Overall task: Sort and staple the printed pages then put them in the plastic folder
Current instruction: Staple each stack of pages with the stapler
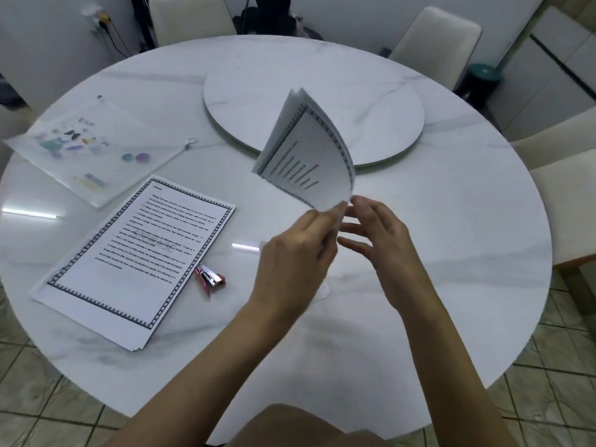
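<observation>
Two bare hands are raised over the round marble table (419,253), working a small bundle of printed pages (309,156) held up in the air. The left hand (296,253) has its fingers pinched together on the lower corner of the bundle, which curls and fans open above it, showing lines of text inside a dark patterned border. The right hand (380,240) sits just beside that corner with its fingers spread apart; whether its fingertips touch the paper I cannot tell, as the spot is blurred.

Off to the left, a second stack of pages (135,262) lies flat on the table, face up, with the same border. A small red stapler (209,279) lies touching or just beside its lower right edge. Further back on the left rests the clear plastic folder (93,150), printed with small coloured pictures, lying flat and well apart from the hands. A round turntable (354,91) sits at the middle of the table, behind the raised pages. Pale chairs (435,46) stand around the far side.
</observation>
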A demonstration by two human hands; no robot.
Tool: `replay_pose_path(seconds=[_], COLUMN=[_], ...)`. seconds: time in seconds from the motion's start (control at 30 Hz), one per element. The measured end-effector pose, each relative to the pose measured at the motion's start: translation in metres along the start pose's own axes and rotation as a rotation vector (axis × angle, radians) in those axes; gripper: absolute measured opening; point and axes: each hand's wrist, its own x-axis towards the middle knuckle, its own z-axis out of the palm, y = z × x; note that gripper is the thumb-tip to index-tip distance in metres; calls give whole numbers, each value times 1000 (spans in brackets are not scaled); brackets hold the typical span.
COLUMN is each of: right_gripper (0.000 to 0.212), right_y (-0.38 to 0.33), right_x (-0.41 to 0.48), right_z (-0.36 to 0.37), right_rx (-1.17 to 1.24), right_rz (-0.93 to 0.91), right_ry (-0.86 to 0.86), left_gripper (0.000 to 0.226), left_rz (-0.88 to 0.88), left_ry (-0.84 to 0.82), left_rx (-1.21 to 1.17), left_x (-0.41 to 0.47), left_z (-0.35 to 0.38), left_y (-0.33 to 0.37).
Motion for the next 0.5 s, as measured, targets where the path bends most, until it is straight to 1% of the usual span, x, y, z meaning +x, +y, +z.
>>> replay_pose_path(seconds=[0.03,0.07,0.1,0.17,0.2,0.27,0.3,0.33,0.4,0.43,0.5], right_gripper=[59,56,47,21,15,16,16,16,16,17,15], right_y=[-2,-2,-3,-4,-4,-2,1,3,5,4,0], right_x=[-2,-3,-5,-7,-7,-5,-4,-3,-2,-3,-6], right_z=[0,-1,-2,-6,-10,-18,-23,-29,-41,-46,-56], right_rx=[-15,-43,-67,-92,-109,-160,-191,-223,-255,-246,-173], right_rz=[-12,-27,-48,-95,-110,-121,-128,-139,-160,-170,-178], right_ry=[-8,-7,0,50,91,170,209,243,266,245,145], left_gripper=[32,31,31,37,42,49,50,51,47,42,38], left_rz=[11,23,38,29,-9,-84,-105,-124,-182,-239,-411], left_ry=[-15,-33,-56,-172,-259,-417,-453,-456,-402,-365,-314], left_rx=[31,54,58,-47,-133,-271,-306,-332,-375,-401,-485], left_x=[-2,-3,-5,-9,-10,-13,-15,-16,-17,-16,-13], left_z=[2,5,7,11,13,15,17,19,22,22,21], left_y=[4,7,9,11,12,11,9,5,-7,-14,-31])
